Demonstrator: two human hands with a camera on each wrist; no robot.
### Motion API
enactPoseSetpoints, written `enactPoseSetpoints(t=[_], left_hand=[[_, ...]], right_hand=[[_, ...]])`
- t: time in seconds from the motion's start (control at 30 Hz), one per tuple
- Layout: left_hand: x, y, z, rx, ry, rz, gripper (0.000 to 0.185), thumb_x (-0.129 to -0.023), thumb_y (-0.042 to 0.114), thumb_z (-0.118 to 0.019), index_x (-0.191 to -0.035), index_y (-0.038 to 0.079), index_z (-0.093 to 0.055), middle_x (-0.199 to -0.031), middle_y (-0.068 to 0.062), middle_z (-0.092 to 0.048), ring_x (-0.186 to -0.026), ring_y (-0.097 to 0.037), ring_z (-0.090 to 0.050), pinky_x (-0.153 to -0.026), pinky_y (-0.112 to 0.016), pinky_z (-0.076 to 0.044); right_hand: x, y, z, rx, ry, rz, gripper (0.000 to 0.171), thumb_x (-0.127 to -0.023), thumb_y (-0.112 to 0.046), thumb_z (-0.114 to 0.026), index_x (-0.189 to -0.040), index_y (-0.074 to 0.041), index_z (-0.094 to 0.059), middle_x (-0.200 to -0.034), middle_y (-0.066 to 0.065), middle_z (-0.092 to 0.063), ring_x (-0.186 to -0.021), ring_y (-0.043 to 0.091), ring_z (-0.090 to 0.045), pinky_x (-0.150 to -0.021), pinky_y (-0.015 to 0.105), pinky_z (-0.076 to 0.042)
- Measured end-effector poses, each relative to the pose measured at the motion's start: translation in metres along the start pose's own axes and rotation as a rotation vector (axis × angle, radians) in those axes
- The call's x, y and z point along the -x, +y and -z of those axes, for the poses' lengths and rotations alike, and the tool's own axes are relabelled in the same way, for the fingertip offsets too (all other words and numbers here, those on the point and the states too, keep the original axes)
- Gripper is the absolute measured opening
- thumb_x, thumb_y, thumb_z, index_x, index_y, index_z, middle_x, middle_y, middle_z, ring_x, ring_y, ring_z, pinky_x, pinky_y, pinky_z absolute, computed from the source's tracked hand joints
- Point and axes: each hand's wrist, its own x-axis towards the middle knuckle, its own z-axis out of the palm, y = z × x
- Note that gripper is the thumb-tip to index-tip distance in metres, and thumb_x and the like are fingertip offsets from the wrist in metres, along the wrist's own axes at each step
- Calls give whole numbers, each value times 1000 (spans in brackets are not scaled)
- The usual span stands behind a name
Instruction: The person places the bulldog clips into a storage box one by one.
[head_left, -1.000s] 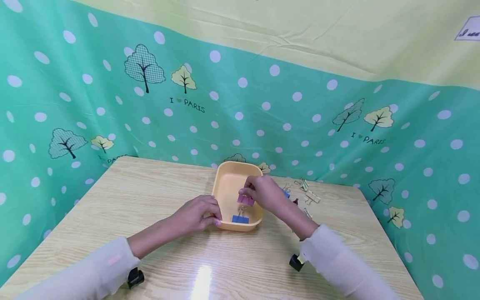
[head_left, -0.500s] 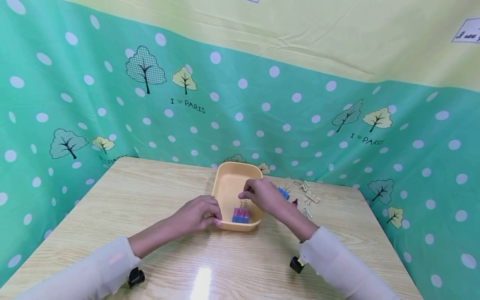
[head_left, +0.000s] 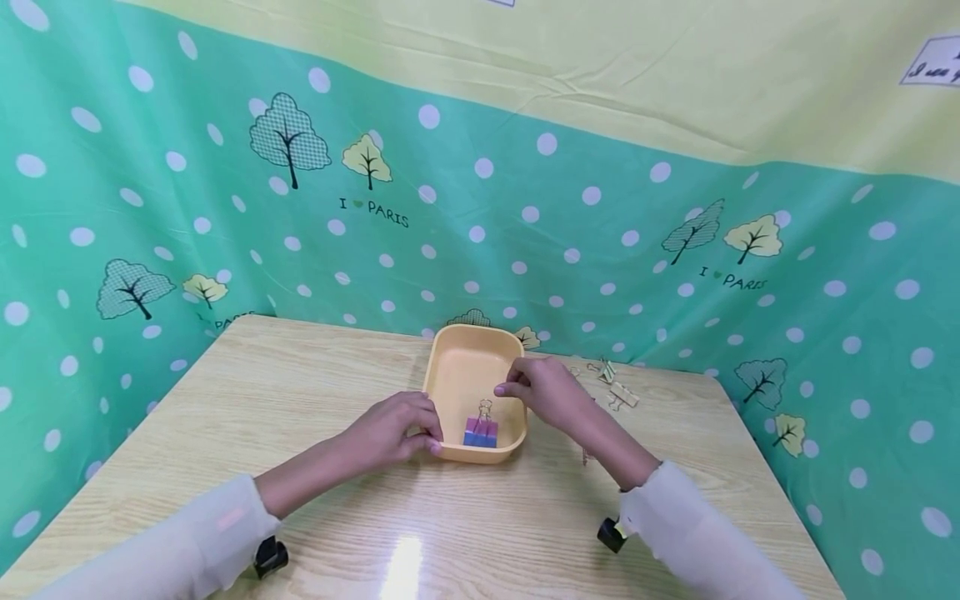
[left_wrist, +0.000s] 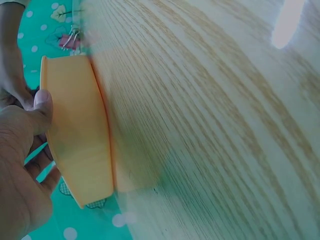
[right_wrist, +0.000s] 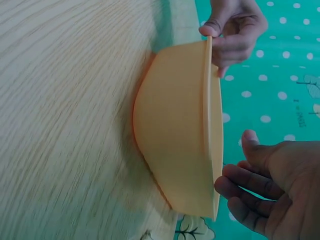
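From the head, the left hand (head_left: 397, 429) and the right hand (head_left: 551, 396) are apart, with a pale orange box (head_left: 461, 367) between them on the wood-grained tabletop (head_left: 337, 508). The left hand grips the box's rim at the near corner on its own side, while the right hand, fingers loosely bent and holding nothing, is at the opposite rim. Inside the box, between the hands and toward the person, a pink clip (head_left: 471, 426) lies against a blue clip (head_left: 480, 441), their wire handles pointing away. Beyond the right hand, outside the box, lie a cream clip (head_left: 624, 394) and a greenish clip (head_left: 607, 370); the right arm covers part of that area. A green dotted cloth (head_left: 420, 275) hangs behind both hands. From the left wrist, the left thumb presses the outside of the box's wall and the other fingers pass over the rim; past the box, on the right hand's side, a dark pink clip (left_wrist: 69, 42) shows its metal handles. From the right wrist, the right thumb stands away from its curved fingers, whose tips are by the rim; whether they touch it, I cannot tell. Opposite, the left hand pinches the rim.
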Motion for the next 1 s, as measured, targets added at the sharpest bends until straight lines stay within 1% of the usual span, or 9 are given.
enactPoseSetpoints(t=[0.17, 0.23, 0.3, 0.43, 0.6, 0.7, 0.8, 0.9, 1.0], left_hand=[[0, -1, -1, -6, 2, -14, 13, -90, 20, -94, -85, 22, -82, -86, 16, -74, -87, -1, -64, -105, -41, -63], [0, -1, -2, -21, 8, -36, 12, -90, 20, -94, -86, 22, -82, -86, 16, -75, -87, -2, -65, -110, -44, -62], [1, -2, -2, -39, 21, -61, 11, -89, 21, -94, -87, 21, -83, -87, 15, -75, -87, -3, -65, -111, -44, -62], [2, -3, -3, -80, 48, -107, 11, -89, 22, -95, -88, 22, -84, -87, 15, -76, -86, -5, -66, -104, -40, -63], [3, -6, -4, -89, 59, -119, 11, -89, 23, -94, -88, 22, -84, -88, 15, -76, -86, -5, -64, -95, -35, -63], [3, -6, -4, -83, 62, -121, 11, -89, 23, -94, -88, 23, -84, -88, 15, -76, -86, -4, -64, -92, -34, -62], [3, -6, -4, -82, 66, -123, 11, -89, 23, -95, -88, 23, -84, -88, 15, -76, -86, -4, -64, -90, -33, -61], [3, -6, -5, -84, 67, -124, 11, -89, 23, -95, -88, 23, -83, -88, 15, -76, -86, -4, -63, -91, -34, -61], [3, -6, -5, -81, 68, -125, 11, -89, 22, -95, -89, 22, -83, -88, 15, -76, -86, -4, -64, -92, -34, -61]], right_hand=[[6, 11, 8, -4, 18, -17, 21, -104, -32, -84, -95, -14, -79, -86, 1, -76, -76, 13, -64, -69, 30, -55], [8, 16, 11, -9, 25, -23, 21, -104, -33, -85, -95, -15, -80, -84, -2, -75, -75, 14, -65, -69, 30, -56], [11, 22, 14, -20, 25, -35, 22, -104, -35, -85, -95, -15, -80, -83, -2, -75, -74, 15, -64, -67, 31, -56], [16, 32, 20, -27, 23, -68, 25, -104, -38, -84, -94, -15, -79, -84, -1, -75, -75, 15, -64, -68, 32, -56], [21, 41, 27, -22, 27, -101, 29, -104, -42, -83, -97, -14, -79, -90, 2, -79, -79, 15, -69, -72, 33, -60], [25, 46, 30, -32, 26, -127, 30, -103, -43, -84, -100, -13, -79, -94, 5, -81, -80, 16, -70, -72, 33, -61], [30, 50, 33, -51, 18, -160, 30, -103, -41, -84, -101, -12, -79, -95, 9, -81, -76, 18, -70, -67, 32, -60], [35, 55, 34, -78, 6, -190, 28, -104, -38, -84, -103, -10, -78, -95, 12, -81, -74, 22, -74, -65, 32, -61], [41, 63, 35, -80, -3, -210, 30, -105, -37, -83, -104, -8, -78, -95, 13, -82, -78, 25, -78, -66, 32, -62]])
